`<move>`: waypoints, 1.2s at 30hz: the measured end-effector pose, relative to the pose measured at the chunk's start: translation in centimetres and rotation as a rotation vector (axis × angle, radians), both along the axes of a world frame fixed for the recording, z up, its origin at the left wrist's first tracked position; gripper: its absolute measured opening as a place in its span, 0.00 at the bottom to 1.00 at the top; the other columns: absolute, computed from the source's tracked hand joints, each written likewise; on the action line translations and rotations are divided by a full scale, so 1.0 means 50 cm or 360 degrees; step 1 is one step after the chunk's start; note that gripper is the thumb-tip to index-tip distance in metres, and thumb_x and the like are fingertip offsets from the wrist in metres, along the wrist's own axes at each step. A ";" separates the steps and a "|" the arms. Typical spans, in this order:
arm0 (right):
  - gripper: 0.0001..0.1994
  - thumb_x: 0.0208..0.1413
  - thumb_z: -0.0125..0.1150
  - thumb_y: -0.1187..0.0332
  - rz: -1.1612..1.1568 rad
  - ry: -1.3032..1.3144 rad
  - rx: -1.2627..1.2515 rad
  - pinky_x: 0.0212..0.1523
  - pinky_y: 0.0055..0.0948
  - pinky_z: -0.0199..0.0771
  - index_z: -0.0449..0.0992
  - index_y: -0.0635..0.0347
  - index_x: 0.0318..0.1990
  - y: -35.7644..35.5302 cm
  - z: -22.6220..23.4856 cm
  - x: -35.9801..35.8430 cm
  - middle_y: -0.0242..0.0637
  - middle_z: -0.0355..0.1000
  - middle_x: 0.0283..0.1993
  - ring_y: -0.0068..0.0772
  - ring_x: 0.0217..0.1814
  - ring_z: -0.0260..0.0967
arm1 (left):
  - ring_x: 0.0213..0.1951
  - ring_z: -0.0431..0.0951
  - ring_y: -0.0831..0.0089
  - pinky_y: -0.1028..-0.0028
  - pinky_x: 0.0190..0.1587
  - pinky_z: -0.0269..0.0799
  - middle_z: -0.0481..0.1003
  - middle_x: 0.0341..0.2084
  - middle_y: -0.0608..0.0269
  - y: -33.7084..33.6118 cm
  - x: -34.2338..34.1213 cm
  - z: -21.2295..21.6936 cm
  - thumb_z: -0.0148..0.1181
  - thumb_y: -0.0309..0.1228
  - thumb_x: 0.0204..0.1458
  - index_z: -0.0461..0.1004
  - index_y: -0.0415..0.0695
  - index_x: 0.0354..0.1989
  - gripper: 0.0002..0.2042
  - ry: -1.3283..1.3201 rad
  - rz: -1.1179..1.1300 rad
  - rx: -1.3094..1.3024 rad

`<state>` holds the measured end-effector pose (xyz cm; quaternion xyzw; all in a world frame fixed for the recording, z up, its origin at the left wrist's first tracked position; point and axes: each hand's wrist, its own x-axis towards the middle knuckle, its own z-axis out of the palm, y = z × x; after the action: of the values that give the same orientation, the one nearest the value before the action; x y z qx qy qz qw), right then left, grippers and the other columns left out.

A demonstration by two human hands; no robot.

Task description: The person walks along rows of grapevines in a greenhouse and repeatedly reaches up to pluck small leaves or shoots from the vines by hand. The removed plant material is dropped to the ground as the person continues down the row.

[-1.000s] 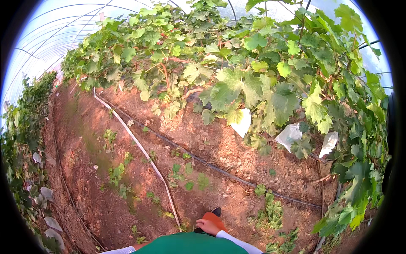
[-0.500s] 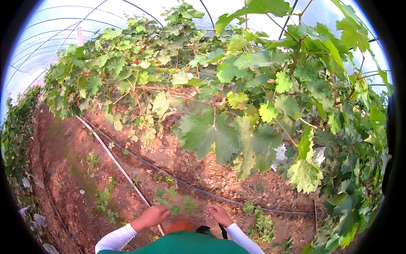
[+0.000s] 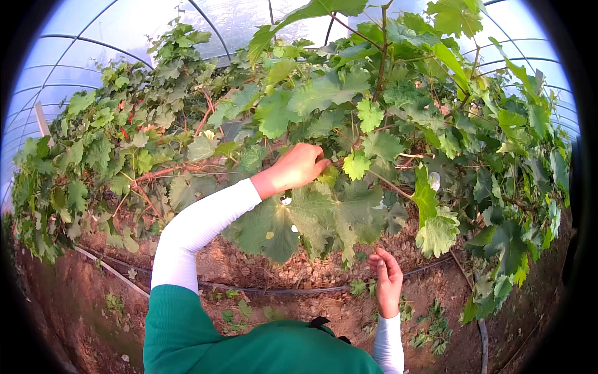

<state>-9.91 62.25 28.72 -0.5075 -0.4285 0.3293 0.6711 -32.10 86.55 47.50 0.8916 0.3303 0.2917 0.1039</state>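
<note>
My left hand (image 3: 298,167) reaches up into the grapevine, its fingers bent and closed among the stems. Whatever lies between those fingertips is hidden by the hand and foliage. Just below it hang large, broad vine leaves (image 3: 280,224), and a small light green leaf (image 3: 356,164) is close to its right. Lower down on the right, my right hand (image 3: 387,280) is raised in front of the soil with its fingers curled together. I cannot make out anything in it. A pale, wrinkled vine leaf (image 3: 438,232) droops above and to the right of this hand.
Dense vines (image 3: 93,149) spread across the row under a hooped plastic roof (image 3: 243,25). A dark hose (image 3: 274,291) runs along the reddish soil, with a pale strip (image 3: 112,270) at the left. Cut leaves (image 3: 434,327) lie on the ground at the lower right.
My left hand has risen from low in front of my body into the vine. My right hand has moved up and to the right. The view has turned rightward, closer to the vines.
</note>
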 end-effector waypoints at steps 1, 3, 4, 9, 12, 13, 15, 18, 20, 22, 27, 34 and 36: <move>0.15 0.69 0.51 0.68 -0.0027 0.0043 0.0007 0.51 0.27 0.75 0.72 0.65 0.58 -0.005 0.000 -0.004 0.36 0.77 0.47 0.26 0.47 0.74 | 0.36 0.78 0.47 0.58 0.39 0.72 0.77 0.33 0.44 0.016 0.004 -0.008 0.62 0.29 0.54 0.78 0.34 0.37 0.09 0.0056 0.0031 -0.0154; 0.15 0.69 0.49 0.70 -0.0047 0.0077 -0.0012 0.54 0.28 0.74 0.71 0.66 0.58 -0.015 -0.010 -0.017 0.37 0.76 0.47 0.27 0.48 0.74 | 0.34 0.78 0.46 0.59 0.39 0.73 0.78 0.27 0.43 0.029 -0.002 -0.028 0.63 0.29 0.54 0.78 0.33 0.35 0.09 -0.0013 -0.0008 -0.0206; 0.15 0.69 0.49 0.71 -0.0060 0.0091 -0.0029 0.55 0.28 0.74 0.70 0.67 0.59 -0.020 -0.016 -0.024 0.37 0.76 0.47 0.27 0.49 0.74 | 0.34 0.81 0.60 0.65 0.39 0.74 0.80 0.32 0.48 0.035 -0.002 -0.044 0.63 0.25 0.54 0.77 0.34 0.37 0.07 0.0023 0.0019 -0.0219; 0.15 0.69 0.51 0.70 -0.0085 0.0035 -0.0046 0.50 0.27 0.75 0.72 0.67 0.57 -0.003 -0.011 -0.070 0.35 0.76 0.46 0.25 0.46 0.73 | 0.33 0.79 0.72 0.70 0.37 0.73 0.80 0.30 0.54 0.043 -0.004 -0.103 0.64 0.23 0.53 0.74 0.33 0.40 0.09 -0.0376 0.0016 -0.0345; 0.14 0.69 0.51 0.70 -0.0120 0.0040 0.0035 0.50 0.25 0.75 0.72 0.66 0.57 0.008 0.030 -0.100 0.33 0.76 0.46 0.23 0.46 0.72 | 0.32 0.77 0.74 0.72 0.36 0.72 0.80 0.30 0.56 0.046 -0.008 -0.126 0.64 0.24 0.54 0.74 0.33 0.41 0.10 -0.0551 -0.0011 -0.0477; 0.14 0.69 0.51 0.69 -0.0145 -0.0050 0.0052 0.49 0.24 0.74 0.72 0.66 0.57 0.011 0.036 -0.104 0.32 0.76 0.46 0.21 0.44 0.71 | 0.32 0.77 0.75 0.73 0.36 0.72 0.79 0.30 0.58 0.059 -0.008 -0.143 0.64 0.24 0.55 0.74 0.33 0.42 0.10 -0.0619 -0.0043 -0.0576; 0.14 0.69 0.51 0.70 -0.0154 -0.0091 0.0091 0.49 0.23 0.73 0.73 0.65 0.57 0.015 0.042 -0.108 0.32 0.76 0.46 0.21 0.44 0.71 | 0.31 0.76 0.76 0.74 0.35 0.71 0.78 0.29 0.61 0.094 0.001 -0.185 0.63 0.25 0.56 0.74 0.34 0.42 0.09 -0.0763 -0.0123 -0.0771; 0.14 0.68 0.51 0.70 -0.0132 -0.0045 0.0060 0.49 0.23 0.73 0.73 0.65 0.57 0.015 0.029 -0.122 0.32 0.76 0.47 0.21 0.44 0.71 | 0.30 0.74 0.79 0.74 0.32 0.70 0.77 0.29 0.65 0.112 0.005 -0.205 0.60 0.32 0.60 0.75 0.37 0.42 0.10 -0.0858 -0.0078 -0.0946; 0.14 0.68 0.52 0.70 -0.0159 -0.0043 -0.0001 0.49 0.23 0.73 0.73 0.65 0.57 0.006 0.018 -0.119 0.31 0.75 0.47 0.21 0.45 0.71 | 0.29 0.72 0.81 0.75 0.31 0.69 0.76 0.29 0.68 0.071 0.027 -0.138 0.57 0.37 0.62 0.75 0.39 0.42 0.12 -0.0739 -0.0022 -0.1355; 0.14 0.68 0.52 0.69 -0.0163 -0.0079 -0.0065 0.49 0.23 0.73 0.73 0.65 0.57 -0.005 0.009 -0.127 0.31 0.75 0.48 0.21 0.45 0.71 | 0.27 0.70 0.81 0.75 0.29 0.67 0.74 0.28 0.69 0.062 0.031 -0.116 0.56 0.39 0.63 0.76 0.40 0.42 0.13 -0.0746 -0.0014 -0.1610; 0.14 0.68 0.51 0.71 -0.0179 0.0159 -0.0020 0.49 0.24 0.73 0.72 0.68 0.56 -0.018 -0.027 -0.125 0.32 0.75 0.43 0.22 0.45 0.72 | 0.23 0.67 0.80 0.76 0.26 0.63 0.72 0.25 0.68 0.082 0.048 -0.126 0.54 0.35 0.62 0.77 0.40 0.41 0.11 -0.0884 0.0016 -0.1631; 0.14 0.68 0.49 0.73 -0.0199 0.0182 -0.0080 0.51 0.27 0.75 0.72 0.67 0.56 -0.059 -0.045 -0.123 0.36 0.76 0.45 0.27 0.46 0.75 | 0.23 0.64 0.86 0.80 0.24 0.58 0.73 0.25 0.75 0.107 0.061 -0.194 0.56 0.30 0.62 0.76 0.41 0.41 0.06 -0.1025 -0.0175 -0.1128; 0.14 0.68 0.48 0.73 -0.0205 0.0185 -0.0086 0.51 0.27 0.75 0.72 0.67 0.56 -0.064 -0.052 -0.122 0.36 0.76 0.45 0.27 0.46 0.75 | 0.22 0.63 0.86 0.79 0.23 0.57 0.73 0.24 0.74 0.109 0.067 -0.204 0.56 0.28 0.62 0.76 0.40 0.41 0.06 -0.1043 -0.0189 -0.0853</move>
<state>-16.01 59.07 26.10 -0.5320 -0.3462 0.3257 0.7007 -28.73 92.01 37.31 0.7107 0.2921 0.4570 0.4481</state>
